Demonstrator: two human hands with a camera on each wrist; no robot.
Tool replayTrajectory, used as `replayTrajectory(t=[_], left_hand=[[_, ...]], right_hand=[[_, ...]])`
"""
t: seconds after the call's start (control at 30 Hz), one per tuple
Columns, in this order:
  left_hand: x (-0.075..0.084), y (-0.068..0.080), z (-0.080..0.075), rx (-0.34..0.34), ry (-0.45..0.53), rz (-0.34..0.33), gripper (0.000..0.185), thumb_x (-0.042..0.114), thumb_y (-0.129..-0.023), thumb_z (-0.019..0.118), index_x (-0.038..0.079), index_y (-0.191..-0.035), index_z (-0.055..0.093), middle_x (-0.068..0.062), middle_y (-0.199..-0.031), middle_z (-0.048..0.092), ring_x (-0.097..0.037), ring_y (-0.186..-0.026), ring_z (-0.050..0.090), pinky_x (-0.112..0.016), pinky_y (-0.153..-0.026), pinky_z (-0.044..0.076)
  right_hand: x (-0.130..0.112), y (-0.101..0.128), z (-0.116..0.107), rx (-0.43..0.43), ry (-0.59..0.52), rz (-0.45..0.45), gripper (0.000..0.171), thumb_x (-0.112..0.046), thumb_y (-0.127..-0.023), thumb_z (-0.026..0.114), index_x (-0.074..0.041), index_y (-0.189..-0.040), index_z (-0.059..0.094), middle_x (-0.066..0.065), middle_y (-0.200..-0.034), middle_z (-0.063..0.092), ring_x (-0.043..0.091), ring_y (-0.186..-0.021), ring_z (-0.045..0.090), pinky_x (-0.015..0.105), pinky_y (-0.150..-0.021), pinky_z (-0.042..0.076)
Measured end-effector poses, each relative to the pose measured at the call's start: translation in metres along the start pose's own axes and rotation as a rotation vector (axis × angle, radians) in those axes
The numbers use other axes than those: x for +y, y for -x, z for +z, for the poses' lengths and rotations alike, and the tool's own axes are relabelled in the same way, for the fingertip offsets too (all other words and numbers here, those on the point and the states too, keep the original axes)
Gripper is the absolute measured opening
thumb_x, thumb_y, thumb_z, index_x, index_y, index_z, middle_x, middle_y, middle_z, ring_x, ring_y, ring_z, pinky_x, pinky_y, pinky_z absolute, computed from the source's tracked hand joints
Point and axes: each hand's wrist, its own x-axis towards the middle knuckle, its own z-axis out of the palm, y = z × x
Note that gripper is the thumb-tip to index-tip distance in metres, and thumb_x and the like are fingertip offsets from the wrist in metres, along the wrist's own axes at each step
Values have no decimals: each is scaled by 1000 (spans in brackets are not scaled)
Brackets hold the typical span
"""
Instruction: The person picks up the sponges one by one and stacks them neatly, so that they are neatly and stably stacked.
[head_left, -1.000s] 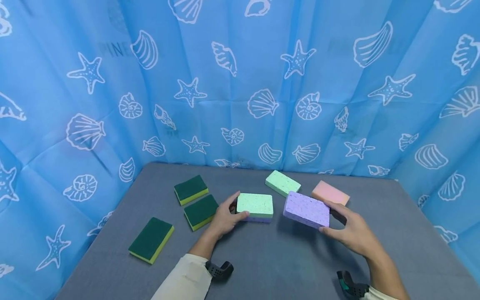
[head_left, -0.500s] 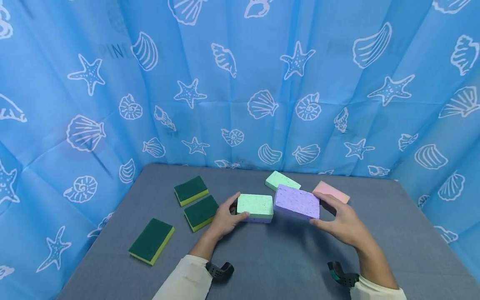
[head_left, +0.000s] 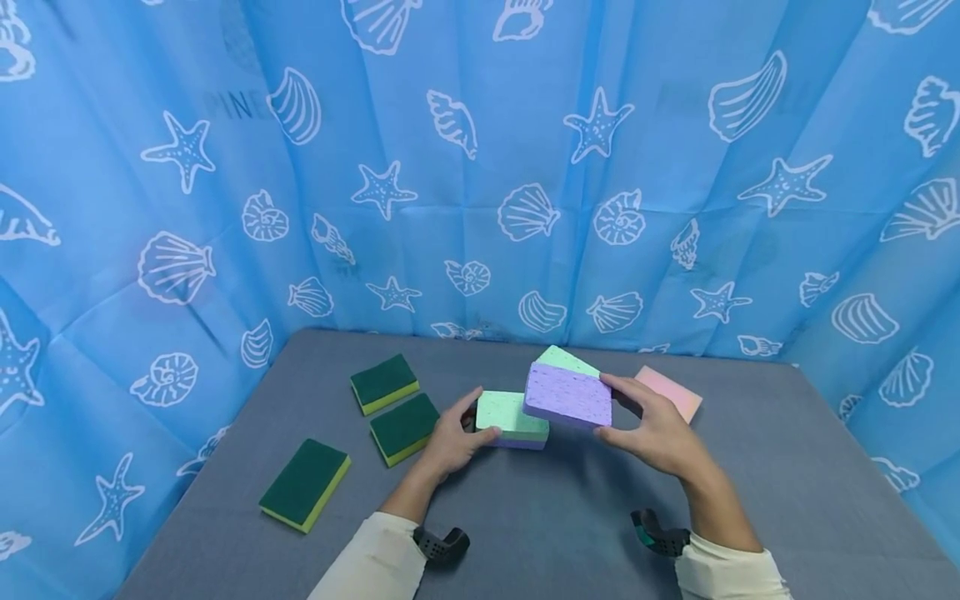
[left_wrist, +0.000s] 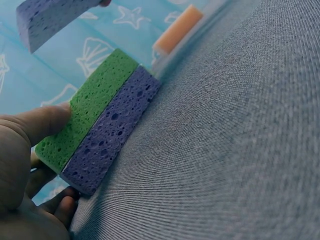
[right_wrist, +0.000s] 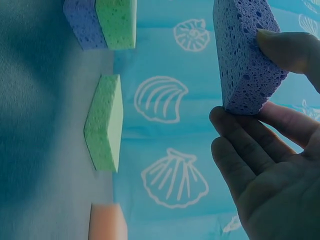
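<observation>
A light green sponge (head_left: 512,413) lies stacked on a purple sponge (head_left: 517,442) at the middle of the grey table (head_left: 570,517). My left hand (head_left: 452,437) grips the left end of this stack, thumb on the green sponge (left_wrist: 87,107) and fingers by the purple one (left_wrist: 112,132) beneath. My right hand (head_left: 654,429) holds a second purple sponge (head_left: 567,395) in the air, just above and right of the stack; thumb and fingers pinch its end (right_wrist: 247,55).
Another light green sponge (head_left: 566,360) and a pink sponge (head_left: 671,390) lie behind. Three dark green scouring sponges (head_left: 384,382) (head_left: 403,427) (head_left: 304,483) lie at the left. A blue shell-print curtain (head_left: 480,167) walls the table at the back and sides.
My right hand has lifted the purple sponge and carried it left, from beside the pink sponge to just over the stack's right edge. The left hand has stayed on the stack.
</observation>
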Motion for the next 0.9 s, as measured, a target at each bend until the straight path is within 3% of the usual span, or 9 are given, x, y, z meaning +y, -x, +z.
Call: replayTrajectory(t=[0.5,0.9], left_hand=[[3,0,2,23,-18,-33,74,21,-86,75,8,-149,38,-15,-141,45,-30,-128,42,-47,-103,35],[3,-1,2,30,0,-10,75,21,-86,76,6,-148,38,-17,-144,42,-33,-128,42,-49,-103,35]], right_hand=[[-4,-24,23,-54,-47,-28,74,-19,-80,81,0,-142,46,20,-139,46,37,-124,46,53,-98,40],[-5,-35,39,-73,-70,-64,73,-11,-79,80,1,-141,46,19,-139,48,35,-125,47,51,-97,41]])
